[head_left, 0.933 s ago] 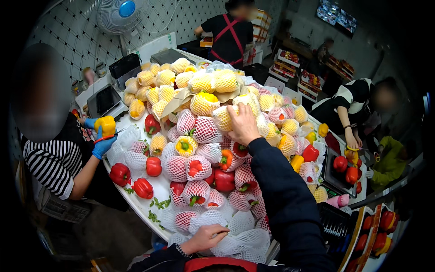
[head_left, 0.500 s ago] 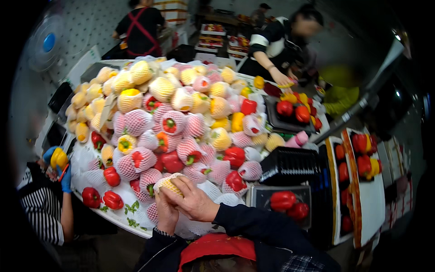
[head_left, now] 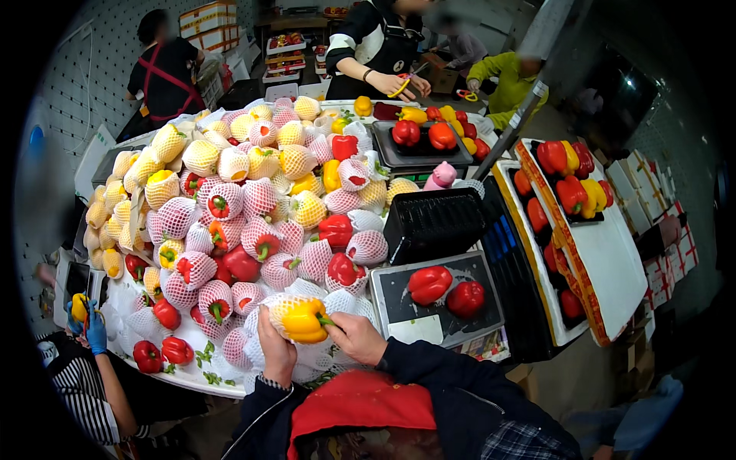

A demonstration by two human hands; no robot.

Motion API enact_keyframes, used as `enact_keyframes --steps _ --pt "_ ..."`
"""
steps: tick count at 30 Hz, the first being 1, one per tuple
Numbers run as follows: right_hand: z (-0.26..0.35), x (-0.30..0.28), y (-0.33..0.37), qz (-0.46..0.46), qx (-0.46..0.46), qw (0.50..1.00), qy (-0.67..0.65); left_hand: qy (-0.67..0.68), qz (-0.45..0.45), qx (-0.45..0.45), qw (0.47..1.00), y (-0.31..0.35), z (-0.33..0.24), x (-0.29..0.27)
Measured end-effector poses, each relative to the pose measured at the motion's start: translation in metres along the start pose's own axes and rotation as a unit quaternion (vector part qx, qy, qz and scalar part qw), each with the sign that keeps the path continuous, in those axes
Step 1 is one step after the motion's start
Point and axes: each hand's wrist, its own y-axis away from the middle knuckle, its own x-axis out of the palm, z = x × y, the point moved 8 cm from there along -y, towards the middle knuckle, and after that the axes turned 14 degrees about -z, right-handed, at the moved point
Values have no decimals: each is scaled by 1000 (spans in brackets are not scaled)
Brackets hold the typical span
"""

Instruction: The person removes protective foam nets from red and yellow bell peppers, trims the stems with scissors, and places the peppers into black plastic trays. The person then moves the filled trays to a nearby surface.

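Note:
A yellow bell pepper [head_left: 305, 321] lies sideways between my hands, low in the middle of the view. A foam net sleeve [head_left: 276, 314] covers its left end, while the stem end is bare. My left hand [head_left: 275, 351] is wrapped round the sleeved end. At the green stem, the fingers of my right hand [head_left: 358, 337] are closed in a pinch. Just beyond my hands rises a heap of red and yellow peppers, many in pink or cream nets, such as a netted red pepper [head_left: 215, 300].
Right of the heap, a scale [head_left: 399, 307] bears two red peppers near stacked black trays [head_left: 433, 222]. White boxes of peppers [head_left: 606, 261] stand farther right. A blue-gloved co-worker's hand [head_left: 95, 333] works at left. Across the table, another person's hand [head_left: 395, 86] holds scissors.
The pepper's bare stem end has come into sight; before, the net and my hands covered it. My right hand has moved right, onto the stem. The whole view has shifted.

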Motion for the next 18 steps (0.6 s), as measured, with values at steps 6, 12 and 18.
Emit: enact_keyframes --steps 6,12,18 --pt "-8 -32 26 38 178 977 -115 -369 42 234 898 -30 -29 -11" --pt "-1 -63 32 -7 100 994 -41 -528 68 514 672 36 -73 54" --pt "26 -64 21 -1 -56 998 4 -315 307 57 896 41 -14 49"
